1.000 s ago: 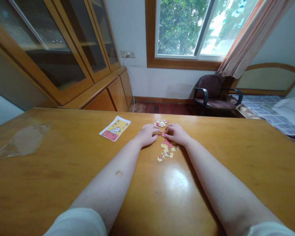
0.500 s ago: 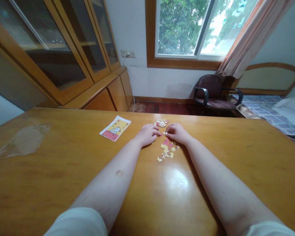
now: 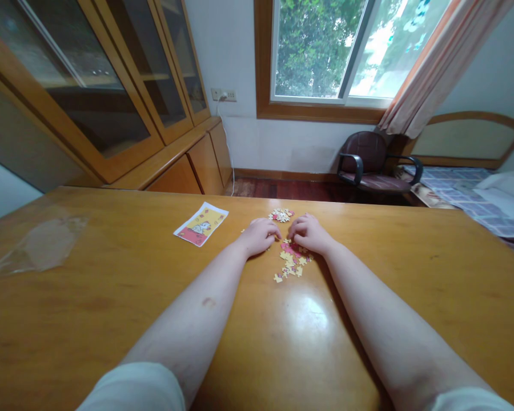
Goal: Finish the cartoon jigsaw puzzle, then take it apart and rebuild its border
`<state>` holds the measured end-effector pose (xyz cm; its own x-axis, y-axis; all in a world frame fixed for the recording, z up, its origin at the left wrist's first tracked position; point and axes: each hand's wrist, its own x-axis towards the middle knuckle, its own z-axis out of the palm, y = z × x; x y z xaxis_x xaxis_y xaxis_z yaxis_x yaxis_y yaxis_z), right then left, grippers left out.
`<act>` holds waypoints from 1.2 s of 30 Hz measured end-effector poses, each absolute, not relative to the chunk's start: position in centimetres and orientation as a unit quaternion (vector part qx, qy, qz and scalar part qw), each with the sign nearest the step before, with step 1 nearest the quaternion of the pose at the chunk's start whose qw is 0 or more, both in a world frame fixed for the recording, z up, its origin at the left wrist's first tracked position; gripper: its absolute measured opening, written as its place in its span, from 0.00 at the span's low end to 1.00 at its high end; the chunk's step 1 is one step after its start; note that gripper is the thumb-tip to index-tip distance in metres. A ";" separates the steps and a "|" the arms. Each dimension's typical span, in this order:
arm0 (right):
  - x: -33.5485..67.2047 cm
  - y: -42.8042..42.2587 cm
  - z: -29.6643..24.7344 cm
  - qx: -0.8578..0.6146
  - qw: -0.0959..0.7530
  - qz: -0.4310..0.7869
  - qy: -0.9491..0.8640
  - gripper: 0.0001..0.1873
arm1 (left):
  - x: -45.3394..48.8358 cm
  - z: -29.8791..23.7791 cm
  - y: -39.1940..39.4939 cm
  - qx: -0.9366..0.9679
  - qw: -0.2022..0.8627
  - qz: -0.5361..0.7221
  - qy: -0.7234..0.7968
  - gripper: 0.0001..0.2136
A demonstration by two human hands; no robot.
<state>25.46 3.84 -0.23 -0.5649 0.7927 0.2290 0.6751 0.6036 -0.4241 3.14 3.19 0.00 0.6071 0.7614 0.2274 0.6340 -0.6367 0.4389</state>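
Your left hand (image 3: pixel 259 236) and right hand (image 3: pixel 309 233) sit low over the table (image 3: pixel 111 319), forearms stretched forward, fingers curled inward; you cannot tell from this view whether either pinches anything. Scattered puzzle pieces (image 3: pixel 288 257) lie between them and nearer to you, with a smaller pile (image 3: pixel 281 215) just beyond. Each single piece (image 3: pixel 278 278) should be light, thin and stiff, likely to skid on the glossy top; pinch opposite edges, sparing the bendable tabs.

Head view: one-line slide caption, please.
Left hand and right hand near small puzzle pieces on a wooden table, with a picture card to their left.
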 end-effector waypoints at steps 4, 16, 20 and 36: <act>25.5 4.1 -0.3 -0.420 0.194 0.140 -0.875 0.12 | 3.1 0.3 3.2 0.860 0.136 0.202 0.448 0.13; 24.7 3.7 -1.0 -0.483 0.115 0.119 -0.860 0.29 | 3.1 -0.3 3.4 0.841 0.128 0.218 0.478 0.12; 24.9 3.9 -0.6 -0.465 0.169 0.124 -0.860 0.15 | 3.0 -0.4 3.4 0.841 0.126 0.221 0.477 0.12; 24.5 3.8 -1.0 -0.476 0.178 0.093 -0.856 0.12 | 3.1 -0.1 3.3 0.845 0.133 0.213 0.473 0.12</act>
